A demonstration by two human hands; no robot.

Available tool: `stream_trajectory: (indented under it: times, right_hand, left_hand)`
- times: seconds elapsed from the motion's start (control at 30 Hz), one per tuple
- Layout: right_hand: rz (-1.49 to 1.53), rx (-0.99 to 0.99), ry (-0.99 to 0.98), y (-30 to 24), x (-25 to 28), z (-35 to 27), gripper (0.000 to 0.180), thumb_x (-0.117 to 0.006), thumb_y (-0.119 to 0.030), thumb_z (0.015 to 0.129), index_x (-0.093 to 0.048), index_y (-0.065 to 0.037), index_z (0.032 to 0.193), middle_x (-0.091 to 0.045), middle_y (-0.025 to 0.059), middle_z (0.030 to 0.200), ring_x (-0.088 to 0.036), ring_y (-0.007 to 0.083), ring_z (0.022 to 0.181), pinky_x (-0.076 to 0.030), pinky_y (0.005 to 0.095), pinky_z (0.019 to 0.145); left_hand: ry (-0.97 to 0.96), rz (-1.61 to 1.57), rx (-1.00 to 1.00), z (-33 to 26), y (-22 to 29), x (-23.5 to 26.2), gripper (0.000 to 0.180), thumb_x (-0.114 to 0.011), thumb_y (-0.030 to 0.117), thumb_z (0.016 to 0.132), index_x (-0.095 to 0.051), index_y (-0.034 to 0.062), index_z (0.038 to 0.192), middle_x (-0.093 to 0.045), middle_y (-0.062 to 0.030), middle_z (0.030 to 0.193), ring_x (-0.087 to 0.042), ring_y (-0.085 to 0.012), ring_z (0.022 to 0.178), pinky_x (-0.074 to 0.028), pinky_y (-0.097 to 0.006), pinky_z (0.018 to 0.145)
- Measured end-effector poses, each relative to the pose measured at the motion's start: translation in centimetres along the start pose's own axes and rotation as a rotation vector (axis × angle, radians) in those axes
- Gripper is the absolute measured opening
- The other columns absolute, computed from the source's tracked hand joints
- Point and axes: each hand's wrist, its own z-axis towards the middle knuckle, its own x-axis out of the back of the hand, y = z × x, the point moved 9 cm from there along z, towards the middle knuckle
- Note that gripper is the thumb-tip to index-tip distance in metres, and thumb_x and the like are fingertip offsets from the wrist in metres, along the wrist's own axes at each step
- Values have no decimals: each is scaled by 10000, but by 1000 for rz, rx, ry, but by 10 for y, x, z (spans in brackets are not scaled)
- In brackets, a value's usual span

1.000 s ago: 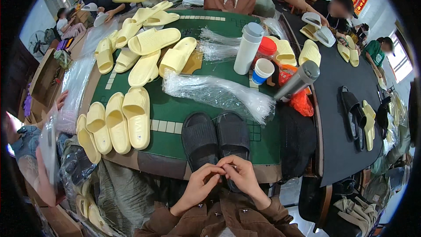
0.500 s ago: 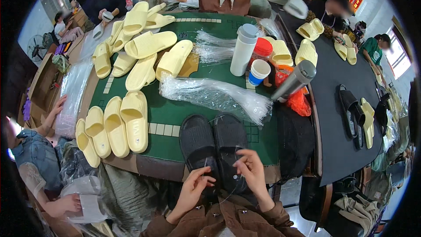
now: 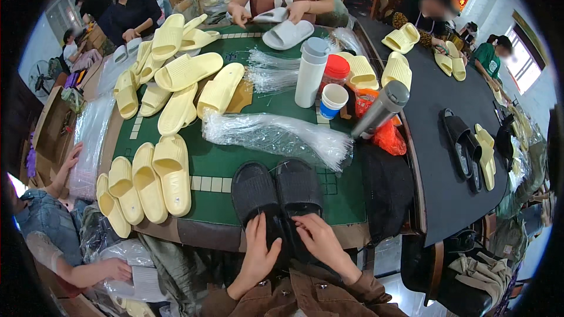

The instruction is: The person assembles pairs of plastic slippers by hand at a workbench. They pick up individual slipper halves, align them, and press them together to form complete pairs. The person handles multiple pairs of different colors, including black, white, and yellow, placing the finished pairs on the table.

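A pair of black slippers [image 3: 299, 186] lies side by side at the table's near edge, toes pointing away from me. My left hand [image 3: 257, 258] rests on the left slipper, fingers stretched toward the strap's opening and thumb apart. Curled fingers of my right hand [image 3: 320, 239] meet at the inner edge of the right slipper's strap; whatever they may pinch is too small to make out. Just beyond the slippers lies a bundle of clear plastic strands [image 3: 276, 135] in a transparent bag.
Several pale yellow slippers [image 3: 170, 179] cover the table's left side. A white bottle [image 3: 311, 73], a paper cup [image 3: 333, 101], a red-lidded jar [image 3: 336, 69] and a grey flask [image 3: 382, 108] stand right of centre. Across the table a person handles light grey slippers [image 3: 288, 35].
My left hand has flattened onto the left slipper, and my right hand has moved inward to the strap. The person opposite has brought grey slippers onto the table. The view has shifted slightly.
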Motion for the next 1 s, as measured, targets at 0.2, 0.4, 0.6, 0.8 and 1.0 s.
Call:
stream_trajectory:
  times: [0.2,0.4,0.6,0.8,1.0]
  right_hand:
    - [-331,157,11,-13,-8,16,305,-626,-38,879,-572,77,1157,-559,215,1139,-499,385,1176,-448,420,940]
    - [-440,-159,-275,41,-34,48,238,-553,-136,898,-664,72,928,-657,264,908,-644,427,878,-513,489,777]
    - [-419,-149,-260,72,-48,58,291,-493,-166,903,-661,64,845,-664,265,873,-638,442,839,-497,516,749]
    - [-227,-274,-267,58,-43,66,606,-478,-87,849,-341,15,1431,-343,239,1478,-292,400,1375,-232,465,1132]
    - [-268,-327,-351,50,-45,69,625,-460,-88,861,-347,32,1465,-349,275,1502,-339,436,1375,-270,456,1135]
  left_hand:
    - [7,279,-25,22,-7,-13,901,-735,307,833,-247,-133,1448,-319,-318,1445,-294,-477,1342,-249,-523,1119]
    - [-58,314,143,58,-13,-16,809,-760,434,784,-454,-141,1264,-478,-361,1264,-489,-501,1171,-414,-519,971]
    - [-63,276,183,76,-30,-26,663,-723,493,788,-612,-142,943,-634,-347,921,-651,-479,856,-536,-512,731]
    - [-81,292,198,79,-30,-30,595,-703,461,801,-642,-126,875,-647,-332,854,-660,-466,826,-544,-503,728]
    - [125,301,96,77,-25,-24,490,-699,394,789,-655,-91,730,-646,-301,755,-657,-456,731,-534,-502,685]
